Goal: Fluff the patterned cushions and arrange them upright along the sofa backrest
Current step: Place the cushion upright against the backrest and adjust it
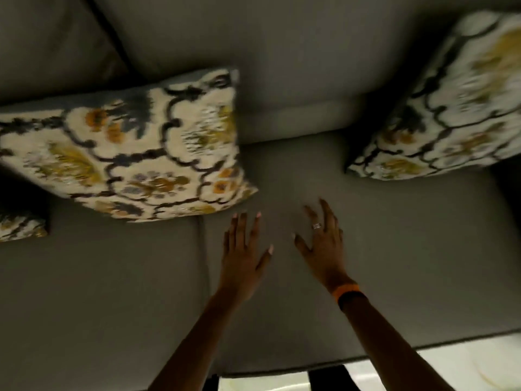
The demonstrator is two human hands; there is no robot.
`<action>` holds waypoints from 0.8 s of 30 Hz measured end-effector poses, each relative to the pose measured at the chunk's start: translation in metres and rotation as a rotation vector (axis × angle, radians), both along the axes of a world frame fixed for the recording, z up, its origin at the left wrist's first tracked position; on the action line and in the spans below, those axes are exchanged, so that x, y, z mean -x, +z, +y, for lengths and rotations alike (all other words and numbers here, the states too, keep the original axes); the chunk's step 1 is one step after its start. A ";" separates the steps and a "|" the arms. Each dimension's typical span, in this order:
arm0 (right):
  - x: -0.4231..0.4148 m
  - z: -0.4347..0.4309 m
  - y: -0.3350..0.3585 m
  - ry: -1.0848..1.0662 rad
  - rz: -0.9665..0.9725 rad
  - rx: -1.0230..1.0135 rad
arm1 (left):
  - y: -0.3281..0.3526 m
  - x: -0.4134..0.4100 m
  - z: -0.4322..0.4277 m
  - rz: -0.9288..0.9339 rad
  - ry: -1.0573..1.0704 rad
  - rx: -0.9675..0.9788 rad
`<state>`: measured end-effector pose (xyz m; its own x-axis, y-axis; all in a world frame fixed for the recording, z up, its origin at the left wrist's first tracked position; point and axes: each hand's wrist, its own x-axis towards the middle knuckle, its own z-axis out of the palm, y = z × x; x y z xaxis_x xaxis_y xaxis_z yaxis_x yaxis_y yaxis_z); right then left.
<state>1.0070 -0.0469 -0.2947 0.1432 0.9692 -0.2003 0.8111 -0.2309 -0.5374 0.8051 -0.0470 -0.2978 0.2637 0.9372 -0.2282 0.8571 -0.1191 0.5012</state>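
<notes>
Two empty, spread hands — left hand [244, 259], right hand [322, 246] — and seemingly three patterned cushions [132, 153].

Sofa [282, 66] plain grey-brown all over, seat and backrest alike, no pattern. Cushion on the sofa's left part [135, 153]: cream ground, dark charcoal lattice of curving lines, mustard-yellow and orange flower shapes, a slate-blue patch near its top; cushion on the sofa's right part [451, 114] carries the same cream, charcoal and mustard print, blurred. A corner of a third cushion at the sofa's far left edge [19, 227] shows matching colours; orange wristband [345, 290] above the seat, silver ring [316, 226].
</notes>
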 end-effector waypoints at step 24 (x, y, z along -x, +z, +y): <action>-0.301 0.083 0.107 -0.358 -0.043 -0.681 | 0.127 -0.356 0.102 -0.524 0.201 -0.420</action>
